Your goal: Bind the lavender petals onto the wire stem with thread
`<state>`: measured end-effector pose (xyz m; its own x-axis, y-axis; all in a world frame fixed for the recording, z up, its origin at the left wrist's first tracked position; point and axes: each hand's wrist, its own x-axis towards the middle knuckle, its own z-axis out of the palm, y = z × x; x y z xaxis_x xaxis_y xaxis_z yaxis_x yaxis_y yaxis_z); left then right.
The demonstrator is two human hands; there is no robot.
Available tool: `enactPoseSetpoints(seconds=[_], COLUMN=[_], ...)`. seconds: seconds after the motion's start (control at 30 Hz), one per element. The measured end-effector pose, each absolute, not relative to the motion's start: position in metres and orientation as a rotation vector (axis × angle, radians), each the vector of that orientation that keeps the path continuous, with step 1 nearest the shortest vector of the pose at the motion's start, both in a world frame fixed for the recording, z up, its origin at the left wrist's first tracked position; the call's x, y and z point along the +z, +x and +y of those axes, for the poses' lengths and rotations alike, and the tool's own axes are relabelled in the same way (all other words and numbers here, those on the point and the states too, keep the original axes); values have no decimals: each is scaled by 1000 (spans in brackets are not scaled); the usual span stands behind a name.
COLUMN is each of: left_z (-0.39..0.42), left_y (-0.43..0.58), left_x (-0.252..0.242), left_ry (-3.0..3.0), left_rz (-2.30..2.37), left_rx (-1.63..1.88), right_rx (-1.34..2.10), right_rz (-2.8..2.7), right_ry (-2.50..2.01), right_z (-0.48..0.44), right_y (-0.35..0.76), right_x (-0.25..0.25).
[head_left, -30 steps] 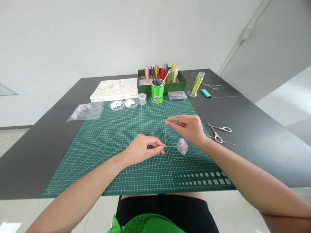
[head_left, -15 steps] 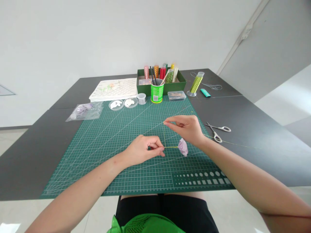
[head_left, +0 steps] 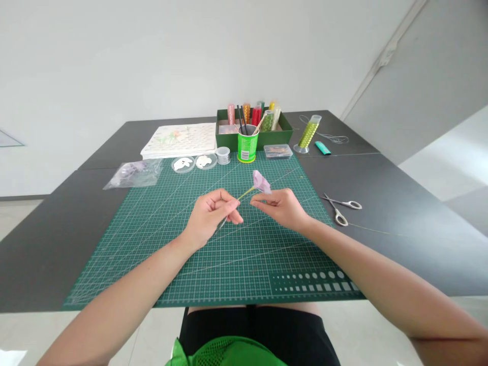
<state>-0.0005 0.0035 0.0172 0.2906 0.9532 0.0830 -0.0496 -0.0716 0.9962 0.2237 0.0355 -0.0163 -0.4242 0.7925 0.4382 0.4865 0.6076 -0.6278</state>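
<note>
A pale purple artificial flower [head_left: 261,181] tilts up to the right above the green cutting mat [head_left: 183,274]. Its thin yellow-green stem [head_left: 246,193] is pinched between thumb and fingers of my left hand [head_left: 215,211], and the lower end of the stem sticks out below that hand. Just beneath the blossom, my right hand [head_left: 280,206] is closed in a pinch, thumb against forefinger. The fine green thread it held a moment earlier is too thin to make out clearly now.
Scissors [head_left: 340,217] lie open at the right, beside a loose thread. Behind are a green can [head_left: 247,147] with sticks, a box [head_left: 253,140] of thread spools, a standing green spool [head_left: 309,133], small dishes [head_left: 183,164] of white pieces, and a plastic bag [head_left: 134,174] at left.
The flower has swung from lying level at the right to pointing up and away. My left hand has risen and turned with the stem; my right hand has lowered slightly, near the blossom.
</note>
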Motion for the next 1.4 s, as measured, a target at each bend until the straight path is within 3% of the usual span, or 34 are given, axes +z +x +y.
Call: enactPoseSetpoints(seconds=[0.17,0.6,0.87,1.4], left_z=[14,23,19,0], left_y=[-5,-6,-7,3], left_x=[16,5,5,1], left_ry=[1168,1256,1706,2225], left_rz=[1038,1189,1400,1252], left_rx=[1195,1232,1025,638], right_rx=[475,-68,-451,-526], right_rz=[-2177,-2364,-2307,-2077], right_ry=[-895,-615,-464,-528], right_z=[27,14,3,9], right_y=[218,218,218,229], right_x=[-11,-8,11,20])
